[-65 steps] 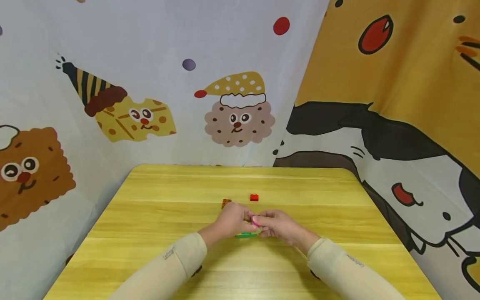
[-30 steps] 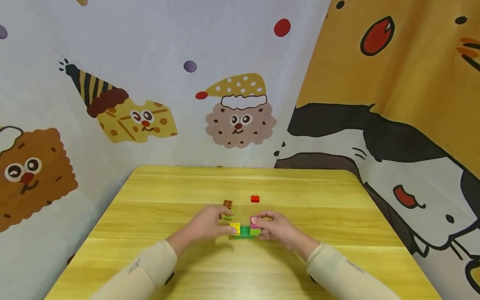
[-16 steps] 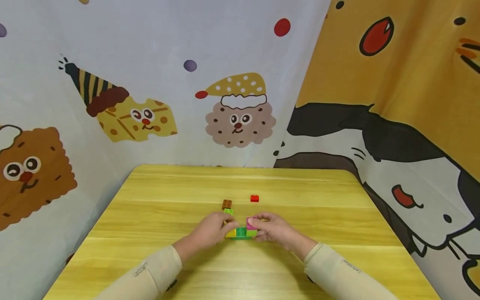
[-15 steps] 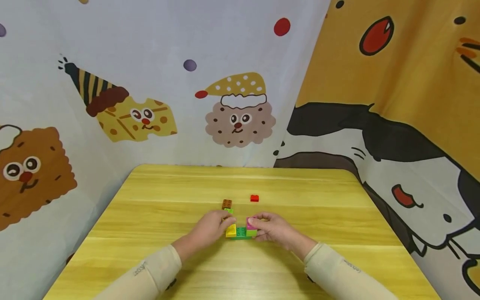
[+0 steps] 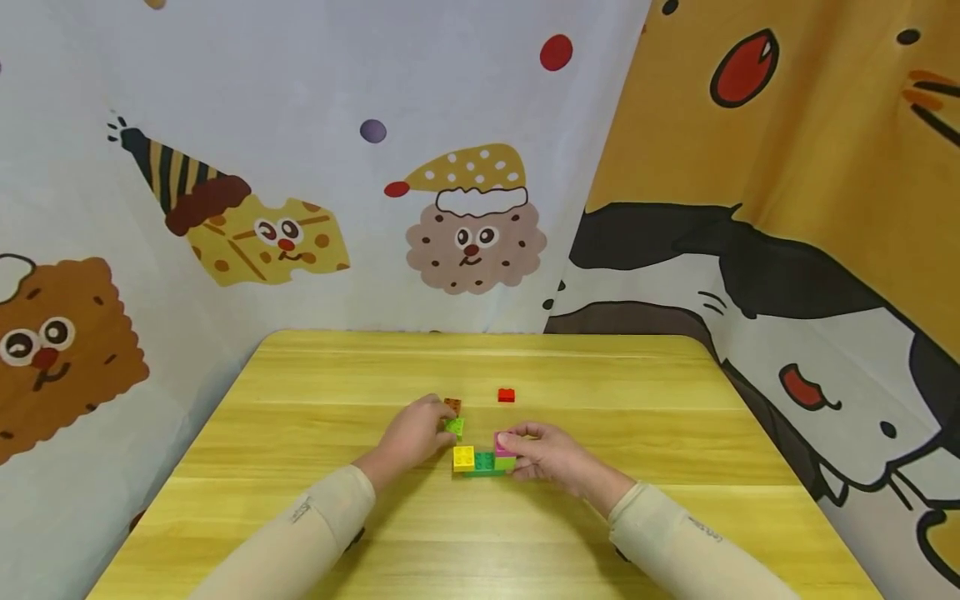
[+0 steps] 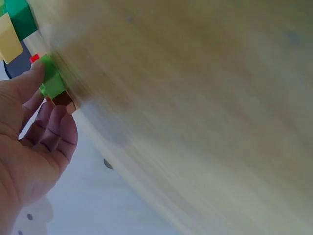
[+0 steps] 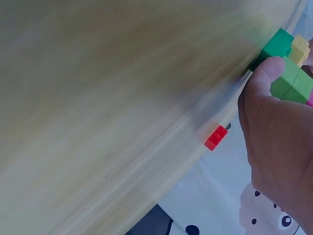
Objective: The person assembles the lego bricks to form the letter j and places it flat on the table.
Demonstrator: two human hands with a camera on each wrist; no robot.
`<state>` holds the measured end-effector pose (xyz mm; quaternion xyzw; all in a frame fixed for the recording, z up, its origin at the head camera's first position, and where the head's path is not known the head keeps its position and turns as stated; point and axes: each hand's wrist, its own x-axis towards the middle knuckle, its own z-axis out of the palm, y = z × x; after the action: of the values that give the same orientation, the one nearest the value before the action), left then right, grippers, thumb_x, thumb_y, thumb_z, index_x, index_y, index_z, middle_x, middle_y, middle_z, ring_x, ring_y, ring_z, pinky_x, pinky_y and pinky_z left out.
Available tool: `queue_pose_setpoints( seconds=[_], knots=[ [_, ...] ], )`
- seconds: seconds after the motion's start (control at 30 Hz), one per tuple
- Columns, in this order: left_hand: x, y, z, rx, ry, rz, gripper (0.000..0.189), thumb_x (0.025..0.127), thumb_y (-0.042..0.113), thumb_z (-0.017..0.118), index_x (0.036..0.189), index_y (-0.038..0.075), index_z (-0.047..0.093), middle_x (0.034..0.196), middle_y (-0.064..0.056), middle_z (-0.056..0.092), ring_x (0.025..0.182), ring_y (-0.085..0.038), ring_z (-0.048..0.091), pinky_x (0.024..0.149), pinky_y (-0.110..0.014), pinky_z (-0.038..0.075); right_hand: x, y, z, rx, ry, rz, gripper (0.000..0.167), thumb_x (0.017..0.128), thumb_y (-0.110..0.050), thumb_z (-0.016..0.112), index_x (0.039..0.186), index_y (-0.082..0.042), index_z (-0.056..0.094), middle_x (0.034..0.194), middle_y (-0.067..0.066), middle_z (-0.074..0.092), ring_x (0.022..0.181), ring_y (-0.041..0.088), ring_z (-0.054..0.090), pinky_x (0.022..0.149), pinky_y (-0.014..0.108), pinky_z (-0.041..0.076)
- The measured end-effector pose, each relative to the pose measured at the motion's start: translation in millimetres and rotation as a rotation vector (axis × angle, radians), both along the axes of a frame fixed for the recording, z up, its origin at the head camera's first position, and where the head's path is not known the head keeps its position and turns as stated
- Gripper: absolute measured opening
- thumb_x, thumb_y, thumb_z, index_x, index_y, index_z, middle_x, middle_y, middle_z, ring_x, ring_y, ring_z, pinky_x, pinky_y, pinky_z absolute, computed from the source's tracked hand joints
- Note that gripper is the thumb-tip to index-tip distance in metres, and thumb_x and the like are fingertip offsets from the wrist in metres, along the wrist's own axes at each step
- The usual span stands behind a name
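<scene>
- Toy-brick assembly (image 5: 484,461): it sits near the middle of the table (image 5: 585,517), a dark green base (image 7: 277,44) with a yellow brick (image 5: 463,458) at the left end and a magenta brick (image 5: 504,452) over a pale green layer (image 5: 506,463) at the right
- I'd expect light, stiff plastic, a little slick on its smooth sides; it shouldn't dent, though a stacked brick could pop loose if twisted or pulled upward
- I'd take hold low on the base, or across the flat faces of the right-end stack, leaving the studs bare
- Right hand (image 5: 551,454) pinches that right-end stack, thumb on the magenta brick
- Left hand (image 5: 414,433) has its thumb against a loose lime brick (image 5: 455,427) and fingers curled at the other side, which I read as a pinch; the brown brick (image 5: 453,406) is just beside it
- The head view gives me the yellow studs and the layout, with the red brick (image 5: 506,396) apart on the far side
- The left wrist view shows the thumb contact more clearly
- The right wrist view shows two pale green faces meeting along a line, hidden from the head; I can't tell whether that's one brick or two
</scene>
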<state>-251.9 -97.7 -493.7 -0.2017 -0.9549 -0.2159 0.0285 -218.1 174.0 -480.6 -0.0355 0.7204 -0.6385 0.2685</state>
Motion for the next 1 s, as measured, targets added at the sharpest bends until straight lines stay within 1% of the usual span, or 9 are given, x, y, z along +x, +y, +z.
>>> queue_pose_setpoints(
  seconds=[0.23, 0.37, 0.47, 0.53, 0.67, 0.77, 0.87, 0.93, 1.0],
  knots=[
    [-1.2, 0.8, 2.7, 0.007, -0.071, -0.013, 0.030, 0.088, 0.021, 0.090, 0.110, 0.008, 0.075, 0.108, -0.006, 0.075, 0.099, -0.021, 0.070, 0.092, -0.042, 0.061, -1.5, 2.6, 0.3, -0.005, -0.008, 0.012, 0.068, 0.101, -0.047, 0.072, 0.142, 0.004, 0.055, 0.123, 0.020, 0.074, 0.099, 0.024, 0.077, 0.095, 0.042, 0.064],
    [-1.5, -0.7, 2.8, 0.026, -0.105, -0.020, 0.032, 0.090, 0.019, 0.088, 0.115, 0.006, 0.072, 0.112, -0.009, 0.077, 0.104, -0.026, 0.072, 0.094, -0.044, 0.061, -2.3, 4.3, -1.2, -0.015, -0.011, 0.024, 0.071, 0.106, -0.053, 0.063, 0.144, 0.007, 0.052, 0.125, 0.022, 0.073, 0.104, 0.025, 0.075, 0.097, 0.041, 0.063],
    [-3.3, -3.4, 5.6, 0.070, -0.105, -0.018, 0.037, 0.092, 0.017, 0.086, 0.123, 0.003, 0.073, 0.122, -0.014, 0.076, 0.107, -0.027, 0.073, 0.095, -0.045, 0.062, -2.9, 4.8, -2.1, -0.027, -0.018, 0.028, 0.077, 0.108, -0.060, 0.053, 0.144, 0.008, 0.051, 0.127, 0.024, 0.072, 0.106, 0.026, 0.074, 0.098, 0.039, 0.062],
    [-3.5, -5.3, 11.0, 0.117, -0.112, -0.008, 0.040, 0.093, 0.017, 0.085, 0.128, 0.003, 0.073, 0.128, -0.014, 0.075, 0.104, -0.025, 0.072, 0.092, -0.042, 0.062, -3.0, 4.8, -2.6, -0.036, -0.027, 0.021, 0.078, 0.109, -0.062, 0.047, 0.145, 0.008, 0.050, 0.128, 0.024, 0.071, 0.107, 0.027, 0.074, 0.097, 0.038, 0.062],
    [2.0, -5.0, 29.8, 0.209, -0.148, -0.004, 0.039, 0.095, 0.018, 0.083, 0.131, 0.008, 0.073, 0.127, -0.008, 0.074, 0.095, -0.014, 0.066, 0.082, -0.033, 0.060, -3.8, 5.8, -4.4, -0.055, -0.047, 0.010, 0.077, 0.113, -0.060, 0.036, 0.147, 0.009, 0.048, 0.131, 0.026, 0.069, 0.107, 0.028, 0.074, 0.097, 0.038, 0.062],
    [10.7, 2.4, 45.1, 0.280, -0.177, -0.042, 0.039, 0.097, 0.021, 0.081, 0.133, 0.009, 0.071, 0.125, -0.006, 0.074, 0.098, -0.015, 0.066, 0.085, -0.035, 0.060, -4.3, 7.4, -5.6, -0.070, -0.058, 0.005, 0.081, 0.113, -0.062, 0.034, 0.148, 0.009, 0.047, 0.132, 0.027, 0.069, 0.107, 0.028, 0.074, 0.098, 0.039, 0.062],
    [20.6, 15.6, 55.0, 0.328, -0.202, -0.095, 0.041, 0.098, 0.026, 0.081, 0.134, 0.010, 0.070, 0.127, -0.005, 0.075, 0.103, -0.018, 0.068, 0.090, -0.038, 0.060, -5.1, 8.5, -6.1, -0.085, -0.066, 0.006, 0.085, 0.111, -0.065, 0.032, 0.147, 0.010, 0.048, 0.132, 0.027, 0.069, 0.107, 0.028, 0.074, 0.098, 0.040, 0.062],
    [26.6, 24.9, 57.7, 0.335, -0.211, -0.122, 0.042, 0.098, 0.030, 0.081, 0.134, 0.012, 0.070, 0.127, -0.004, 0.075, 0.104, -0.019, 0.069, 0.090, -0.038, 0.061, -5.4, 8.9, -6.0, -0.095, -0.072, 0.012, 0.086, 0.111, -0.066, 0.030, 0.147, 0.010, 0.049, 0.132, 0.027, 0.069, 0.108, 0.028, 0.075, 0.099, 0.040, 0.062],
    [30.7, 33.5, 57.9, 0.318, -0.202, -0.146, 0.043, 0.097, 0.032, 0.081, 0.134, 0.012, 0.070, 0.126, -0.003, 0.076, 0.105, -0.019, 0.070, 0.090, -0.037, 0.061, -5.5, 9.0, -5.7, -0.101, -0.076, 0.017, 0.087, 0.111, -0.066, 0.028, 0.148, 0.011, 0.048, 0.133, 0.027, 0.069, 0.108, 0.028, 0.075, 0.100, 0.041, 0.062]
  ],
)
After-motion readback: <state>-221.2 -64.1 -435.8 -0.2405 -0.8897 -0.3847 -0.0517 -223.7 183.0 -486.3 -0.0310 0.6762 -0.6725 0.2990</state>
